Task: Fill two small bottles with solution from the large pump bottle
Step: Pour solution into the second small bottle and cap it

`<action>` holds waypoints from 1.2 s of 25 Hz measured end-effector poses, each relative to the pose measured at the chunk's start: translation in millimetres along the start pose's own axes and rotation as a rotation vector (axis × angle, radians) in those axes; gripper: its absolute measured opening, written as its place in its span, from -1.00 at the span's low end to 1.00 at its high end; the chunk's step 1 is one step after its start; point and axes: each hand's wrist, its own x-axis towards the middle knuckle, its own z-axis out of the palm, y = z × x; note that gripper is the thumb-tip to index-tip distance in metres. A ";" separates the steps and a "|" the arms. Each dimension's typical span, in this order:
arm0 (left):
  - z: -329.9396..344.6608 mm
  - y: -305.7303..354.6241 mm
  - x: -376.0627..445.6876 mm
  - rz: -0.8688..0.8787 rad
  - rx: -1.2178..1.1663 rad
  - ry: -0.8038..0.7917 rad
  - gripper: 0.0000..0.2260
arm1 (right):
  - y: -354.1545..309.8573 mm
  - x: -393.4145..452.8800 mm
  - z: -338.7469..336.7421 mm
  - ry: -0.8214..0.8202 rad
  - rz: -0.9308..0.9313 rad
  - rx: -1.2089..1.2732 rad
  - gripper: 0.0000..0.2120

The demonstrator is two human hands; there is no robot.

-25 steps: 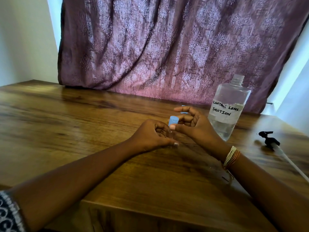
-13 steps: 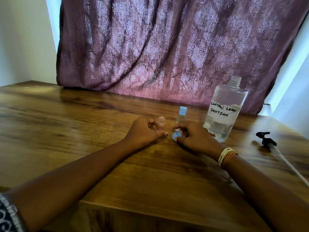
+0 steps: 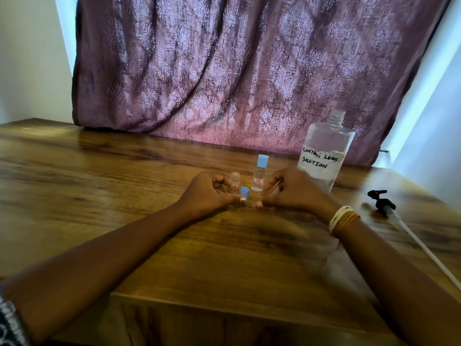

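Observation:
A small clear bottle without its cap stands on the wooden table, and my left hand is curled around its near side. Its loose blue cap sits on the table right by my left thumb. Just behind it stands a second small bottle, with a blue cap, a small label and clear liquid inside. My right hand rests to the right of it, fingers curled, with nothing seen in it. The large clear bottle, labelled contact lens solution, stands uncapped behind my right hand.
The black pump head with its long white tube lies on the table at the right. A purple patterned curtain hangs along the table's far edge. The table's front edge runs just below my forearms.
My right hand took the blue cap off the small bottle, set it down on the table and let go. My left hand kept the open bottle, shifting it slightly left.

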 end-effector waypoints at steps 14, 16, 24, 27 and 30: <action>0.3 6.0 -6.3 0.062 -0.124 -0.223 -0.72 | 46.4 7.8 -59.5 0.795 -0.015 0.526 -0.18; -1.3 3.8 -6.2 0.083 -0.142 -0.250 -0.75 | 53.5 11.7 -57.5 0.694 0.002 0.595 -0.17; 1.0 3.6 -6.9 0.087 -0.223 -0.249 -0.68 | 46.3 6.5 -49.5 0.636 -0.155 0.534 -0.55; 4.7 3.1 -4.7 0.065 -0.227 -0.225 -0.78 | 38.8 6.2 -40.0 0.620 -0.288 0.374 -0.39; 6.2 0.9 -3.6 0.056 -0.263 -0.222 -0.84 | 36.8 7.2 -30.4 0.532 -0.415 0.210 -0.28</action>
